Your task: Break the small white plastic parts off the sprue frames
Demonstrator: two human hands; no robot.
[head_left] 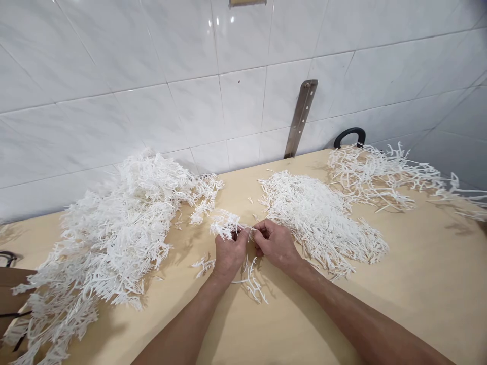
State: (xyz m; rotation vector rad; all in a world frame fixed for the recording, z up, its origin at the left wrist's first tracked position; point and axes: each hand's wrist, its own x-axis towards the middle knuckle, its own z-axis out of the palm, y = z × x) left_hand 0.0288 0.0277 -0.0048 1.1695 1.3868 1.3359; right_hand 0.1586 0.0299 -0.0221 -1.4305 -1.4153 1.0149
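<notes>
My left hand (230, 256) pinches a white branching plastic sprig (224, 223), whose feathery tip spreads out above the knuckles. Close beside it, the fingertips of my right hand (276, 243) are pressed together at the sprig's stem end; what exactly lies between them is too small to make out. Below my hands, a bare white branched stem (253, 284) lies on the table. A large heap of bushy white sprigs (129, 228) is to the left. Just right of my hands lies a flatter pile of small white pieces (315, 218).
Thin bare white branches (384, 175) are spread at the back right, by a black curved handle (350, 133). A metal strip with slots (300, 119) leans on the tiled wall (243, 106) behind the wooden table (426, 284). A brown cardboard box (13, 286) is at the left edge.
</notes>
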